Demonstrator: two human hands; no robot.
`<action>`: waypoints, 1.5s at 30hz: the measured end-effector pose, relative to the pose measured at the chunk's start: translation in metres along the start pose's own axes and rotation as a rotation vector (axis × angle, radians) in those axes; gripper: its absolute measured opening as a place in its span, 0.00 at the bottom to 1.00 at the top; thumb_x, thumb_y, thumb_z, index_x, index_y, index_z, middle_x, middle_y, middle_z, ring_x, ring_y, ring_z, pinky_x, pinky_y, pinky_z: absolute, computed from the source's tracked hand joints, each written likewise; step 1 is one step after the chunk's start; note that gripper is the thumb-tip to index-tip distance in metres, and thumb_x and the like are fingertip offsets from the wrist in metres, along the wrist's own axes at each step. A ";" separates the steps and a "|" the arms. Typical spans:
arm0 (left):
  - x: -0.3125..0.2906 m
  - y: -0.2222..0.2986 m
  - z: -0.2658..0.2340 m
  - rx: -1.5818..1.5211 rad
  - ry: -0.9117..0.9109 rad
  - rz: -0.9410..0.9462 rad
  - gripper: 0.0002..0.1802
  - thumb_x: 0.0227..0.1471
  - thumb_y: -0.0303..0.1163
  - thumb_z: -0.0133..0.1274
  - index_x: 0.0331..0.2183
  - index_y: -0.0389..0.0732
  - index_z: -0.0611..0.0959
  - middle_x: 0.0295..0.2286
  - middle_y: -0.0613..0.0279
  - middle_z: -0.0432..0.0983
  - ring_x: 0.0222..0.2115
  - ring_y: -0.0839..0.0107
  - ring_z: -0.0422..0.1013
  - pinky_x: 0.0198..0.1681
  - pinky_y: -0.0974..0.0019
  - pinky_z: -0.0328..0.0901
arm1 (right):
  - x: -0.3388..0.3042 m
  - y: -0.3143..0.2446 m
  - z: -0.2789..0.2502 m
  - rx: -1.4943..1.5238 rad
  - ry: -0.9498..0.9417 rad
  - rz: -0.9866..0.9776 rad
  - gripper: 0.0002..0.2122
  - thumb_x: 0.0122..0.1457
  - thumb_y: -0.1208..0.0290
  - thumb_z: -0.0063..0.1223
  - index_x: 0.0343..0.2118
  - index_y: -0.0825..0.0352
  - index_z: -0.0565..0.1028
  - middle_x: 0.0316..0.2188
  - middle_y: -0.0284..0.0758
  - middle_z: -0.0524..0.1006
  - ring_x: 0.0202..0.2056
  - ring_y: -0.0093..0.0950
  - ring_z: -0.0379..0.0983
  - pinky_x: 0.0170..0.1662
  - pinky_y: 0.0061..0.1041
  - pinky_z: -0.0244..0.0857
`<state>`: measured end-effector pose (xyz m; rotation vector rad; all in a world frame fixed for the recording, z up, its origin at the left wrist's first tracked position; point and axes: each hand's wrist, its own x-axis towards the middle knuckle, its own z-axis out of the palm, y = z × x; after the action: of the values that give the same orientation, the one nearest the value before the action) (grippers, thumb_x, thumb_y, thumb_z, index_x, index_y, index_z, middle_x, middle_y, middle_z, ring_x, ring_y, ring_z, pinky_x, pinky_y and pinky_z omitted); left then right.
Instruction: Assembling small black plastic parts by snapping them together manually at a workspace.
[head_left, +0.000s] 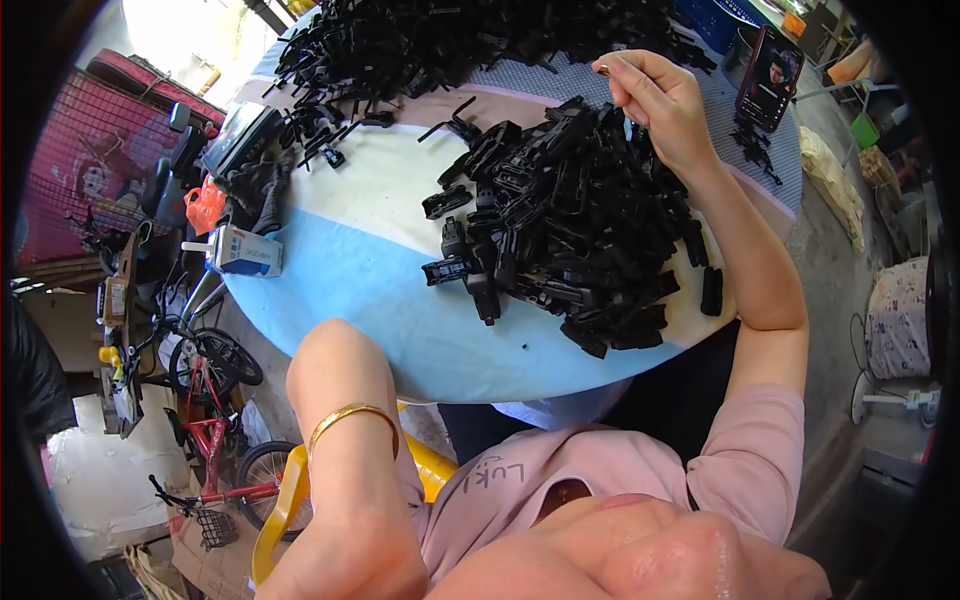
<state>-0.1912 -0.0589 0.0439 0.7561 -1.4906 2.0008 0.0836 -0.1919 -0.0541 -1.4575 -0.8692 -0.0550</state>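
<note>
My right hand (662, 105) is raised over the far right side of a large heap of black plastic parts (570, 220). Its thumb and index finger are pinched together, with a tiny brownish thing at their tips, too small to name. My left arm, with a gold bracelet (352, 420), is bent back at the elbow near the table's front edge. Only the wrist side of my left hand (350, 565) shows at the lower edge, close to the camera; its fingers are out of sight. The heap lies on a round table (340, 290) with a blue and cream cover.
A second pile of black parts (430, 50) covers the table's far side. At the left edge lie a tissue pack (248, 252) and a dark glove (262, 190). A phone (770, 80) stands at the far right near a blue basket (715, 20). Bicycles (210, 430) stand left.
</note>
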 end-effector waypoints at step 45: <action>-0.007 -0.008 -0.124 -1.570 0.554 -0.982 0.18 0.45 0.29 0.48 0.41 0.36 0.71 0.39 0.54 0.66 0.43 0.64 0.61 0.41 0.63 0.60 | -0.001 0.001 0.010 -0.040 -0.007 0.091 0.08 0.56 0.71 0.47 0.31 0.69 0.75 0.16 0.24 0.65 0.16 0.09 0.52 0.18 0.09 0.45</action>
<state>-0.1955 0.0624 0.0151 0.0836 -1.3608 0.0166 0.0789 -0.1839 -0.0567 -1.5341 -0.8110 0.0006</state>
